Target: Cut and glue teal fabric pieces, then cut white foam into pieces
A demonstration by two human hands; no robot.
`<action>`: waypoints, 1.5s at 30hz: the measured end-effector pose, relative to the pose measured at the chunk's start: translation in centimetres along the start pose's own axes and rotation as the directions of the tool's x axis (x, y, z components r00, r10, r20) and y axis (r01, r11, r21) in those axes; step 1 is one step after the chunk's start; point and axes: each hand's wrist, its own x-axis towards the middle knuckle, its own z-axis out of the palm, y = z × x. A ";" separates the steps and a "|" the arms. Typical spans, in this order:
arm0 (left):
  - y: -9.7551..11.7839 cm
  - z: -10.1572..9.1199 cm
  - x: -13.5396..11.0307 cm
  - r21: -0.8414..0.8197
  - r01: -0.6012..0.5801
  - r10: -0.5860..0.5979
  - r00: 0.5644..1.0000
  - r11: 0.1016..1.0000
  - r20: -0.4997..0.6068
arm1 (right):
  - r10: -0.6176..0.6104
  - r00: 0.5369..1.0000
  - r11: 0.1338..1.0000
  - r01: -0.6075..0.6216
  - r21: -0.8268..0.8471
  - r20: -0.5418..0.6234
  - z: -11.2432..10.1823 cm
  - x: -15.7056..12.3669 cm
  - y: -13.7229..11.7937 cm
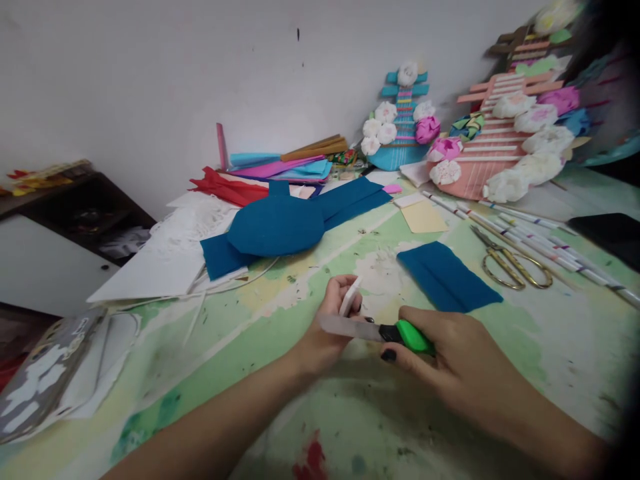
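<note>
We note right hand (450,357) clamped on green-handled knife (373,330), blade lying leftward across white strip (350,297) pinched in left hand (327,327).

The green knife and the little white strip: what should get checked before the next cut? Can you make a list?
1. Right hand grips the green knife by its handle: ok.
2. Blade out and showing: ok.
3. Left hand pinches the white strip firmly: ok.
4. Left fingers out of the blade's way: not ok, the blade lies right against them.
5. Gold scissors and blue felt piece lie apart from the hands: ok.
6. Blade sharpness: cannot tell.
</note>
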 end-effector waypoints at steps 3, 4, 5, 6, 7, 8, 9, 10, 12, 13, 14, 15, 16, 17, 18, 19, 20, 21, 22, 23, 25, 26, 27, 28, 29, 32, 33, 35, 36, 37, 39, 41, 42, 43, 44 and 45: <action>0.1 -0.1 -0.3 0.131 -0.043 0.035 0.997 0.990 0.062 | -0.051 0.996 0.997 0.046 -0.060 -0.076 0.5 -0.1 0.3; 0.1 0.0 -0.4 0.182 -0.068 0.057 0.996 0.981 0.066 | -0.067 0.992 0.995 0.059 -0.082 -0.103 0.6 -0.1 0.4; 0.1 0.0 -0.5 0.232 -0.090 0.078 0.995 0.969 0.063 | -0.081 0.989 0.992 0.069 -0.102 -0.125 0.7 0.0 0.5; 0.1 0.1 -0.6 0.275 -0.103 0.091 0.994 0.956 0.057 | -0.092 0.986 0.990 0.076 -0.118 -0.140 0.8 0.0 0.6; 0.1 0.2 -0.7 0.310 -0.106 0.095 0.994 0.945 0.050 | -0.099 0.984 0.988 0.080 -0.130 -0.148 0.9 0.0 0.7; 0.1 0.3 -0.8 0.338 -0.098 0.089 0.995 0.936 0.042 | -0.103 0.983 0.987 0.082 -0.140 -0.151 1.0 0.1 0.7; 0.2 0.4 -0.8 0.361 -0.089 0.083 0.996 0.928 0.034 | -0.107 0.983 0.986 0.085 -0.146 -0.151 1.0 0.1 0.7; 0.3 0.6 -0.9 0.383 -0.079 0.076 0.997 0.921 0.024 | -0.110 0.983 0.985 0.088 -0.151 -0.147 1.0 0.2 0.7; 0.6 0.8 -1.0 0.413 -0.063 0.070 0.998 0.909 -0.002 | -0.115 0.983 0.984 0.093 -0.154 -0.142 1.1 0.2 0.7; 0.7 0.9 -1.1 0.425 -0.055 0.069 0.997 0.904 -0.018 | -0.116 0.983 0.984 0.094 -0.153 -0.143 1.1 0.2 0.7; 0.8 1.0 -1.1 0.437 -0.046 0.067 0.997 0.898 -0.033 | -0.116 0.983 0.984 0.094 -0.151 -0.143 1.1 0.2 0.7; 0.9 1.0 -1.1 0.452 -0.037 0.065 0.997 0.891 -0.048 | -0.116 0.983 0.984 0.094 -0.148 -0.143 1.1 0.2 0.7; 1.0 1.0 -1.2 0.469 -0.029 0.064 0.996 0.883 -0.058 | -0.118 0.982 0.984 0.096 -0.147 -0.146 1.1 0.2 0.7; 1.0 1.1 -1.2 0.490 -0.026 0.066 0.996 0.871 -0.065 | -0.120 0.982 0.984 0.098 -0.147 -0.147 1.1 0.1 0.7; 0.9 1.1 -1.1 0.510 -0.026 0.069 0.995 0.860 -0.067 | -0.123 0.981 0.984 0.101 -0.148 -0.150 1.1 0.1 0.7; 0.8 1.1 -1.1 0.526 -0.029 0.074 0.995 0.850 -0.065 | -0.130 0.979 0.983 0.107 -0.148 -0.154 1.2 0.1 0.7; 0.6 1.0 -1.1 0.536 -0.033 0.079 0.995 0.843 -0.064 | -0.137 0.978 0.983 0.114 -0.147 -0.158 1.2 0.2 0.7; 0.4 1.0 -1.1 0.541 -0.037 0.089 0.994 0.840 -0.069 | -0.142 0.976 0.982 0.118 -0.148 -0.163 1.3 0.2 0.7; 0.2 1.0 -1.1 0.540 -0.042 0.099 0.992 0.841 -0.077 | -0.149 0.975 0.981 0.124 -0.150 -0.166 1.3 0.2 0.6; 0.0 1.1 -1.0 0.535 -0.047 0.110 0.990 0.843 -0.087 | -0.157 0.973 0.979 0.131 -0.155 -0.170 1.3 0.2 0.6; -0.2 1.2 -1.1 0.523 -0.051 0.127 0.986 0.851 -0.110 | -0.170 0.969 0.976 0.140 -0.168 -0.178 1.4 0.2 0.5; -0.3 1.2 -1.1 0.517 -0.052 0.131 0.984 0.855 -0.118 | -0.175 0.967 0.975 0.144 -0.172 -0.185 1.4 0.2 0.5; -0.3 1.3 -1.1 0.511 -0.050 0.131 0.984 0.858 -0.123 | -0.181 0.965 0.973 0.147 -0.175 -0.191 1.3 0.2 0.4; -0.3 1.4 -1.2 0.506 -0.047 0.129 0.983 0.861 -0.128 | -0.183 0.964 0.973 0.149 -0.177 -0.195 1.3 0.2 0.4; -0.2 1.4 -1.3 0.503 -0.044 0.127 0.983 0.863 -0.132 | -0.184 0.963 0.973 0.149 -0.177 -0.198 1.3 0.2 0.4; 0.0 1.5 -1.4 0.501 -0.053 0.133 0.983 0.864 -0.126 | -0.184 0.963 0.973 0.150 -0.175 -0.196 1.2 0.2 0.5; 0.0 1.5 -1.5 0.498 -0.062 0.140 0.983 0.865 -0.121 | -0.180 0.964 0.974 0.147 -0.175 -0.193 1.2 0.2 0.6; 0.0 1.4 -1.6 0.494 -0.076 0.147 0.983 0.866 -0.107 | -0.177 0.966 0.974 0.144 -0.175 -0.190 1.2 0.2 0.6; 0.0 1.4 -1.6 0.493 -0.080 0.150 0.983 0.866 -0.104 | -0.175 0.966 0.974 0.142 -0.176 -0.188 1.2 0.2 0.7; -0.1 1.4 -1.6 0.495 -0.082 0.152 0.983 0.865 -0.103 | -0.175 0.967 0.974 0.142 -0.178 -0.185 1.2 0.2 0.7; -0.1 1.4 -1.7 0.499 -0.085 0.159 0.982 0.862 -0.107 | -0.176 0.966 0.973 0.143 -0.181 -0.188 1.2 0.2 0.8; -0.2 1.3 -1.7 0.489 -0.103 0.175 0.979 0.866 -0.103 | -0.172 0.966 0.974 0.139 -0.177 -0.193 1.2 0.2 0.8; -0.2 1.3 -1.7 0.481 -0.115 0.184 0.978 0.869 -0.099 | -0.172 0.966 0.975 0.139 -0.171 -0.195 1.2 0.2 0.8; -0.2 1.3 -1.7 0.471 -0.124 0.190 0.977 0.874 -0.095 | -0.165 0.967 0.977 0.134 -0.164 -0.192 1.2 0.2 0.9; -0.1 1.3 -1.7 0.459 -0.130 0.193 0.977 0.879 -0.094 | -0.158 0.969 0.979 0.129 -0.157 -0.189 1.2 0.2 0.9; -0.1 1.3 -1.7 0.447 -0.132 0.194 0.976 0.885 -0.095 | -0.151 0.971 0.981 0.124 -0.149 -0.185 1.2 0.2 1.0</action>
